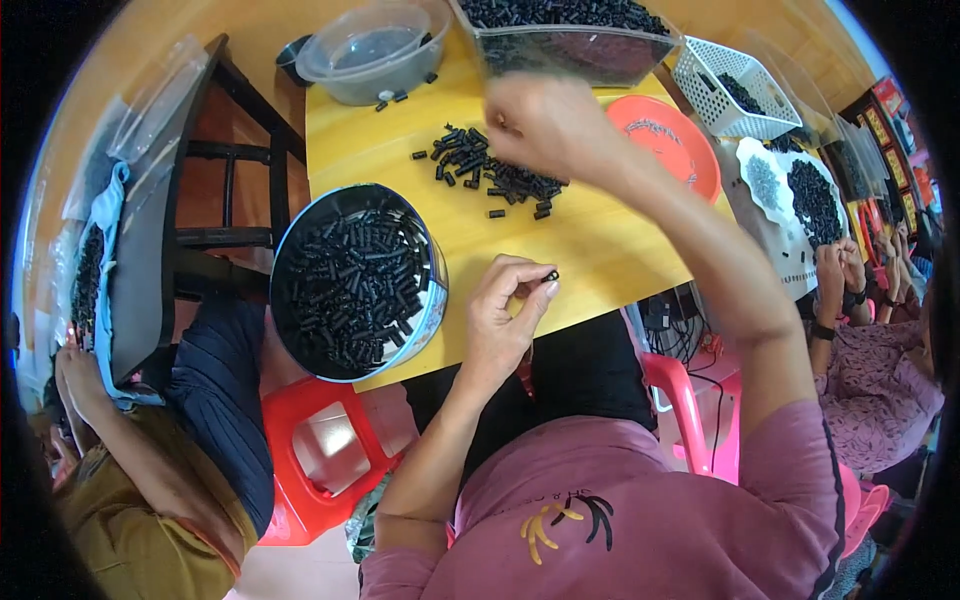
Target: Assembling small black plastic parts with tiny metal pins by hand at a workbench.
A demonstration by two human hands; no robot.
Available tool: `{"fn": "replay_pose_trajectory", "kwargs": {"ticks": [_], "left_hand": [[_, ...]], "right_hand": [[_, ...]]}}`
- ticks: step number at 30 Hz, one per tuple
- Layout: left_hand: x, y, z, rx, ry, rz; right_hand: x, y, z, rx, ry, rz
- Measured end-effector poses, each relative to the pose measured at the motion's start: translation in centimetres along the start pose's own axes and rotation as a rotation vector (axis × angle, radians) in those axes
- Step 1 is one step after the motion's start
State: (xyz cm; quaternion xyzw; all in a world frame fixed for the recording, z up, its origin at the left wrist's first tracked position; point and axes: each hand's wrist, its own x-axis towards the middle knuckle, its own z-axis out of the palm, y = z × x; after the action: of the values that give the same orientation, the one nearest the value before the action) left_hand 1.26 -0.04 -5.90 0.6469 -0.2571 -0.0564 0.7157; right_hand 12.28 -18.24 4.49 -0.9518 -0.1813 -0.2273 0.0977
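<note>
My left hand (pixel 500 312) is at the table's near edge, its thumb and fingertips pinched on a small black cylindrical piece (pixel 550 276). Farther off, my right hand (pixel 548 122) is raised over the table, slightly blurred, with its fingers curled closed. Whatever those fingers may hold is too small to make out. Below and left of that hand spreads a loose pile of black cylindrical pieces (pixel 462 152). Beside my left hand stands a round tin (pixel 436 300) full of similar pieces. An orange plate (pixel 703 165) with small shiny bits lies near my right forearm.
At the yellow table's (pixel 600 245) back are a clear bin (pixel 590 62) of black pieces and a clear plastic tub (pixel 345 75). A white basket (pixel 735 105) stands back right. A red stool (pixel 290 425) is below the tin. Other people work on both sides.
</note>
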Motion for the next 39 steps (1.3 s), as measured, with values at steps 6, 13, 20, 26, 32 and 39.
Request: {"fn": "replay_pose_trajectory", "kwargs": {"ticks": [6, 13, 20, 26, 32, 39], "left_hand": [[0.1, 0.0, 0.3, -0.021, -0.001, -0.002], [0.2, 0.4, -0.1, 0.009, -0.014, -0.013], [0.2, 0.0, 0.2, 0.031, -0.015, 0.019], [0.1, 0.3, 0.2, 0.057, -0.019, 0.020], [0.1, 0.5, 0.1, 0.047, -0.040, -0.041], [0.2, 0.7, -0.2, 0.055, -0.047, -0.030]], "right_hand": [[9.7, 1.0, -5.7, -0.004, 0.457, -0.059], [2.1, 0.6, -4.7, 0.118, 0.365, -0.098], [-10.8, 1.0, -0.6, 0.301, 0.061, 0.317], [-13.9, 0.5, 1.8, 0.320, 0.020, 0.217], [-13.3, -0.5, 2.3, 0.243, -0.037, 0.156], [-12.8, -0.9, 2.4, 0.218, -0.070, 0.153]]}}
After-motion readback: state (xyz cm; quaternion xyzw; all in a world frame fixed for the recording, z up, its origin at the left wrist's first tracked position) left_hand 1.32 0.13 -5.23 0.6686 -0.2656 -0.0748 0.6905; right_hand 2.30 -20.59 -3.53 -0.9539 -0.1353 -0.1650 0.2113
